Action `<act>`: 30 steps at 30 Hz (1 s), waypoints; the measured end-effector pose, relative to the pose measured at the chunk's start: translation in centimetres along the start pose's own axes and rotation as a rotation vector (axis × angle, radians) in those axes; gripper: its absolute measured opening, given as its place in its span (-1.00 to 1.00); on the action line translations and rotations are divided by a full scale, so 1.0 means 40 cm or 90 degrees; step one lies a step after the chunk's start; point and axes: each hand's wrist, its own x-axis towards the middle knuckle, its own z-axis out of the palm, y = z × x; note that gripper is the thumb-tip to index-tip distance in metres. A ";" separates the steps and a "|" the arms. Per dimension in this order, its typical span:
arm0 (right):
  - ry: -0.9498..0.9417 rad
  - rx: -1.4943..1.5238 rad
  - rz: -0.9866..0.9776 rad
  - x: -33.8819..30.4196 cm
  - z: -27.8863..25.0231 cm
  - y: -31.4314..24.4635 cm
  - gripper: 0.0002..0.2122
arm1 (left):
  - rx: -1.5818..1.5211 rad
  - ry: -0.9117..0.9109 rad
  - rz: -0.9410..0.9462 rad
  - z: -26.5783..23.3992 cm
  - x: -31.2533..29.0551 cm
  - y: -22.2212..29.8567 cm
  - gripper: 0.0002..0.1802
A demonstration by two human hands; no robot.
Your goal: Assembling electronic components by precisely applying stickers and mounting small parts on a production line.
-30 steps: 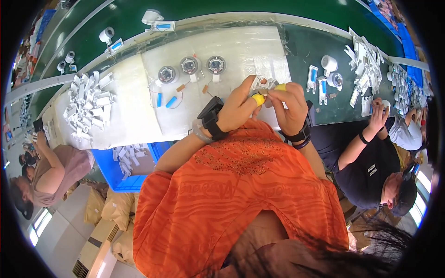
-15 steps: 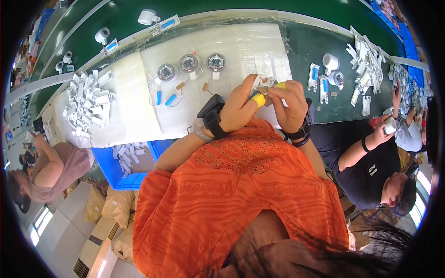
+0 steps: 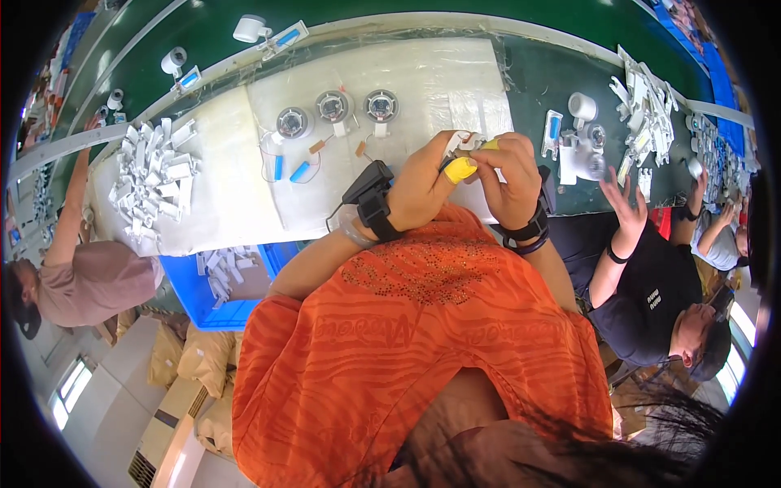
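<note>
Both my hands meet over the table's near edge, in front of my chest. Closed around a small white plastic part (image 3: pixel 460 141) is my left hand (image 3: pixel 416 193), its thumb tip covered in yellow. My right hand (image 3: pixel 514 175) pinches at the same part from the right, with yellow showing at a fingertip as well. The fingers hide most of the part, and a small dark piece between them is too covered to name. Beyond my hands, three round white-rimmed units (image 3: pixel 381 106) lie on the white sheet (image 3: pixel 431 69), with wires and two blue cylindrical cells (image 3: pixel 299 172) nearby.
White plastic parts are heaped at left (image 3: pixel 154 179) and right (image 3: pixel 647 114). Below the table is a blue bin (image 3: pixel 195 297) of white pieces. Finished-looking white lamp heads (image 3: pixel 250 29) ride the green belt (image 3: pixel 366 10). Co-workers sit on both sides, one reaching a hand (image 3: pixel 625 213) towards the table.
The right co-worker's hand has put a white unit on the table and opened. The left co-worker's arm has stretched forward. Items on the belt have shifted left. My hands stay nearly in place.
</note>
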 end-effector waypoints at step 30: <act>0.014 -0.032 0.061 -0.034 -0.003 0.048 -0.84 | 0.077 -0.048 -0.141 -0.054 0.058 0.025 -0.74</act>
